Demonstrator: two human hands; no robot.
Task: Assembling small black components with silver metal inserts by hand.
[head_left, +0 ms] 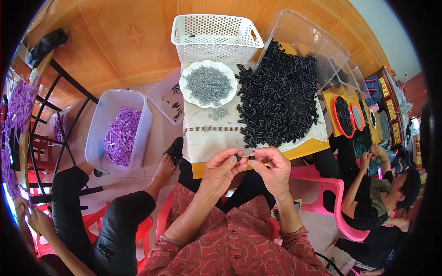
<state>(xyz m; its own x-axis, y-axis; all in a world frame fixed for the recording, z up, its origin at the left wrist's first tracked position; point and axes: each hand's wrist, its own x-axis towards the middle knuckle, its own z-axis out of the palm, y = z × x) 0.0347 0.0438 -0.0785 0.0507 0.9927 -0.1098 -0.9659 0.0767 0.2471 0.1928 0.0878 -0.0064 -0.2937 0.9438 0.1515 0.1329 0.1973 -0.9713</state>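
- the fingers of the left hand are pinched together on a small dark piece, only its rounded end showing.
- the fingers of the right hand are pinched just as closely on a short black piece; the two pieces sit near each other at the near edge of the bench.
- beyond the right fingers spreads a heap of short, glossy black cylinders, lying on a pale, woven cloth with a dashed brown stripe.
- beyond the left fingers, a white plate with a wavy, scalloped rim carries translucent grey bits; a few more lie loose on the cloth beside it.
- farther beyond the fingers stand a white plastic basket, pierced with small holes, and a clear, hard-walled box behind the heap.
- well to the left of the fingers, a milky plastic tub with rounded corners holds shiny purple pieces.
- the fingertips cover much of both held pieces, so their full shape cannot be told; the heap hides the cloth under it.
- far left of the fingers, a purple pile is cut off by the dark rim.
- far right of the fingers, gold markings on a dark panel are too small to read.
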